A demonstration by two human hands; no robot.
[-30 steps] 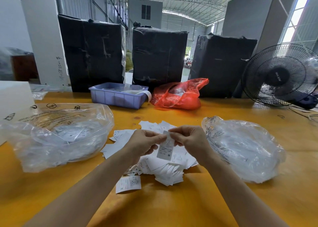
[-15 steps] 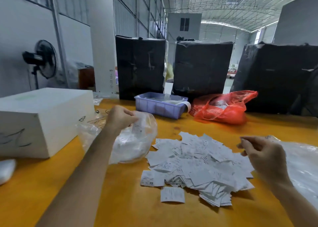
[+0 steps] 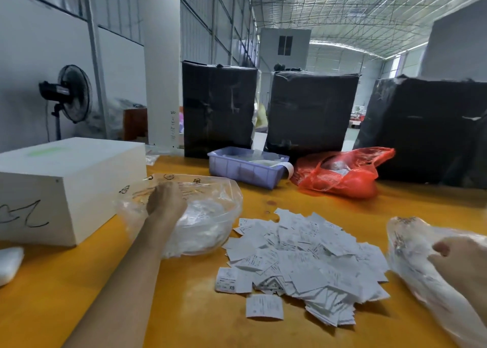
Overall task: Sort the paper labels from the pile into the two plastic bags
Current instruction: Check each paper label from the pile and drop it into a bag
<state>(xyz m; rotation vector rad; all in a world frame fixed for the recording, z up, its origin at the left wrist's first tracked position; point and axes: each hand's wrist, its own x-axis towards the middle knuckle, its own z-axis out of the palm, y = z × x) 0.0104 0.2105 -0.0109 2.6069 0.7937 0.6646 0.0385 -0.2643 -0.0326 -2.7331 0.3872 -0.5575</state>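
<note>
A loose pile of white paper labels (image 3: 303, 255) lies on the yellow table (image 3: 79, 289), with one stray label (image 3: 264, 306) in front of it. Left of the pile sits a clear plastic bag (image 3: 210, 215) that holds labels. My left hand (image 3: 166, 200) reaches into its mouth, and its fingers are hidden behind the back of the hand. A second clear plastic bag (image 3: 411, 255) lies right of the pile. My right hand (image 3: 463, 266) is at this bag, blurred and cut off by the frame edge; its grip is unclear.
A white box (image 3: 66, 184) stands left of the left bag. Behind the pile are a purple bin (image 3: 245, 168) and a red plastic bag (image 3: 342, 179), then black wrapped bundles (image 3: 218, 110). A fan (image 3: 71, 94) stands off the table at far left.
Both hands pinched one label over the pile a second ago. They then parted: my left hand went to the left bag and into its mouth, my right hand moved to the right bag.
</note>
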